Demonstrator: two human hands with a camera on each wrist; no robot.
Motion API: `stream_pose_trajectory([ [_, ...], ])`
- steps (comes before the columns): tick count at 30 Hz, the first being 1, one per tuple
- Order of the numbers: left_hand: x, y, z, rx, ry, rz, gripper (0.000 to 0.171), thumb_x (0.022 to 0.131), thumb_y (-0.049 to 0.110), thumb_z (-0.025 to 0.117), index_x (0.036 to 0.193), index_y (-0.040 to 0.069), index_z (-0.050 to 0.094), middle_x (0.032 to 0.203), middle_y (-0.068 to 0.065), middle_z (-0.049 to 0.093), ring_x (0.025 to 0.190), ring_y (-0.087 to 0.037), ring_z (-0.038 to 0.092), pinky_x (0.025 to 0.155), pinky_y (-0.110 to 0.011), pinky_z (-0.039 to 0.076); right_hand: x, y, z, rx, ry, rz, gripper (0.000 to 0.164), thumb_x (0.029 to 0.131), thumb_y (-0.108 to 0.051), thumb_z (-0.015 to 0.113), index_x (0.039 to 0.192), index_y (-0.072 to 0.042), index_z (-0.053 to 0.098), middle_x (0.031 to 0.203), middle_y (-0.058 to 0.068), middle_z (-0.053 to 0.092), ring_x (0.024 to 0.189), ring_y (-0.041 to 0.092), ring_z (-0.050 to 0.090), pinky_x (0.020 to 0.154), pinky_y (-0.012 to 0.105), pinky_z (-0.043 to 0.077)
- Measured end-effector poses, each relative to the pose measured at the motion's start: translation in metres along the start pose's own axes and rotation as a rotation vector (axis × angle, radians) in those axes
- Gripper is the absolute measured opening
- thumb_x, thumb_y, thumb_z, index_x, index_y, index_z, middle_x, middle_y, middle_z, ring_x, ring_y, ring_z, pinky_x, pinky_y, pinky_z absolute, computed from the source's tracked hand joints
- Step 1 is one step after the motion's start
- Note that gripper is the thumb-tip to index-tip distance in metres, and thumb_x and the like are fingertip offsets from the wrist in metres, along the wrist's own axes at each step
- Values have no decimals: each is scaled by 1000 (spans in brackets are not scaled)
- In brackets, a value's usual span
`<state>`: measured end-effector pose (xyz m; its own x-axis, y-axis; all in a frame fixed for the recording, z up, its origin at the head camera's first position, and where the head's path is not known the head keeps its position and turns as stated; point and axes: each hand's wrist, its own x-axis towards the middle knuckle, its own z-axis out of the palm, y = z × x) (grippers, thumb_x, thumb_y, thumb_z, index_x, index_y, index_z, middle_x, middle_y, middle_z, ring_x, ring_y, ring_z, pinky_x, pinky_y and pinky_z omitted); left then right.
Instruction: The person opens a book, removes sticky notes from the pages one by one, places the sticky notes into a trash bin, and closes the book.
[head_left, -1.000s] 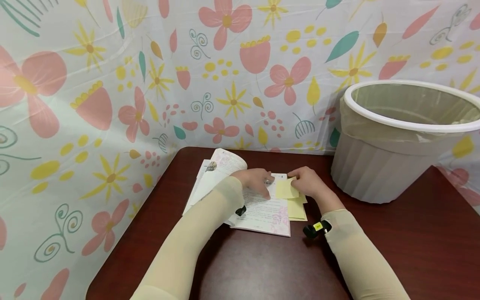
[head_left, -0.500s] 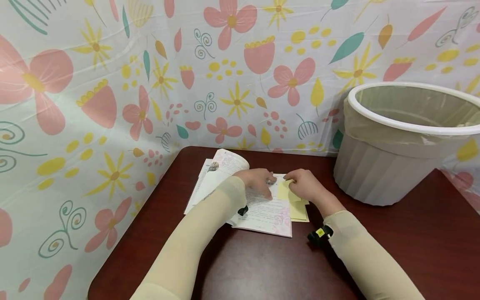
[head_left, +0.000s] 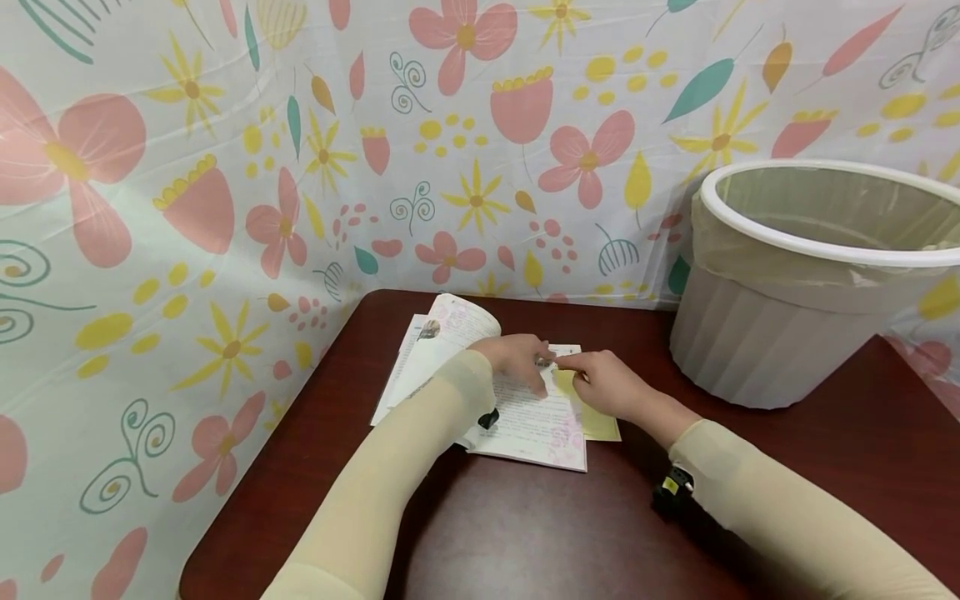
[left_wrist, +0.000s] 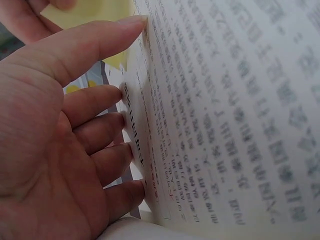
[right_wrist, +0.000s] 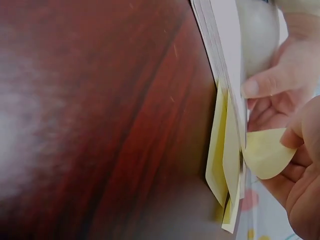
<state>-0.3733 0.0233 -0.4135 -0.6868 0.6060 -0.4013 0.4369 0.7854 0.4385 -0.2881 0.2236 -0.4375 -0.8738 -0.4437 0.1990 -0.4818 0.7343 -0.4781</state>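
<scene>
An open book [head_left: 525, 437] with printed pages lies on the table. My left hand [head_left: 519, 362] rests on its right page, fingertips and thumb touching the paper, as the left wrist view shows. My right hand [head_left: 606, 385] pinches the free edge of a yellow sticky note [right_wrist: 269, 154] and bends it up from the page; the note's other edge meets the page. In the head view the hand covers part of this note. More yellow sticky notes [right_wrist: 231, 155] jut out past the book's right side, under the page.
A grey trash bin [head_left: 780, 333] with a white rim and a bag liner stands at the right on the dark red wooden table [head_left: 480, 525]. A flower-patterned curtain [head_left: 300, 125] hangs behind and to the left.
My right hand has shifted left toward the left hand and turned, with its forearm swung outward; the sticky note's edge is now bent up. The left hand stays on the page.
</scene>
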Motion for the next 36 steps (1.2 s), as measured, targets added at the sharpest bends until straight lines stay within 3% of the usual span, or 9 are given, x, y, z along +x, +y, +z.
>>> stream_pose_trajectory([
  [4, -1, 1, -2, -11, -6, -13, 88, 84, 36, 87, 163, 25, 51, 178, 7, 26, 164, -18, 25, 123, -35, 33, -7, -5, -2, -1, -16, -23, 41, 98, 3, 53, 132, 4, 76, 113, 17, 79, 50, 5, 28, 55, 27, 39],
  [6, -1, 1, -2, -4, -9, -15, 88, 84, 37, 87, 164, 26, 50, 178, 7, 25, 164, -18, 25, 123, -34, 33, -10, -7, -3, -8, -19, -35, 40, 99, 3, 54, 131, 3, 77, 91, 10, 78, 51, 4, 27, 56, 27, 38],
  [12, 0, 1, -2, -9, -9, -12, 88, 84, 36, 87, 164, 25, 50, 178, 6, 25, 164, -18, 25, 122, -34, 34, -24, -14, -9, -33, -19, -62, 36, 99, 1, 56, 127, 0, 80, 52, -12, 45, 51, 2, 24, 53, 24, 35],
  [16, 0, 0, -1, 7, -8, -3, 89, 84, 36, 88, 163, 25, 51, 178, 6, 26, 164, -19, 26, 122, -34, 34, -34, -17, -12, -39, -17, -82, 34, 99, 0, 58, 125, 0, 81, 54, -11, 50, 51, 0, 29, 53, 23, 40],
  [20, 0, -2, 0, 36, 3, 8, 88, 84, 37, 88, 163, 26, 52, 177, 6, 27, 164, -19, 27, 123, -34, 33, -42, -19, -14, -34, 8, -114, 32, 97, 3, 60, 122, 0, 81, 81, 3, 76, 55, 0, 35, 57, 23, 44],
  [23, 0, -2, 1, 28, 12, 13, 88, 83, 37, 88, 163, 25, 52, 177, 5, 28, 164, -20, 28, 123, -34, 33, -48, -22, -16, -10, -2, -123, 31, 96, 3, 62, 120, 0, 82, 78, -1, 73, 56, -1, 35, 57, 23, 45],
  [27, 0, -3, 2, -6, 18, 14, 89, 82, 35, 89, 162, 23, 52, 177, 6, 28, 164, -19, 28, 123, -34, 34, -57, -30, -19, 36, -34, -145, 30, 98, 2, 61, 121, 0, 81, 60, -13, 45, 54, -3, 30, 54, 23, 42],
  [33, 1, -4, 3, -28, 28, 20, 89, 81, 34, 90, 162, 22, 54, 177, 5, 29, 164, -19, 28, 123, -32, 32, -67, -51, -34, 88, -35, -247, 28, 96, 5, 63, 113, -3, 83, 89, -7, 73, 64, -3, 44, 60, 23, 47],
  [36, 1, -4, 3, -26, 40, 9, 88, 80, 35, 91, 160, 24, 56, 176, 6, 31, 163, -18, 29, 123, -32, 31, -68, -65, -52, 82, -12, -324, 28, 94, 7, 65, 107, -8, 84, 96, -7, 77, 70, -3, 51, 61, 24, 50],
])
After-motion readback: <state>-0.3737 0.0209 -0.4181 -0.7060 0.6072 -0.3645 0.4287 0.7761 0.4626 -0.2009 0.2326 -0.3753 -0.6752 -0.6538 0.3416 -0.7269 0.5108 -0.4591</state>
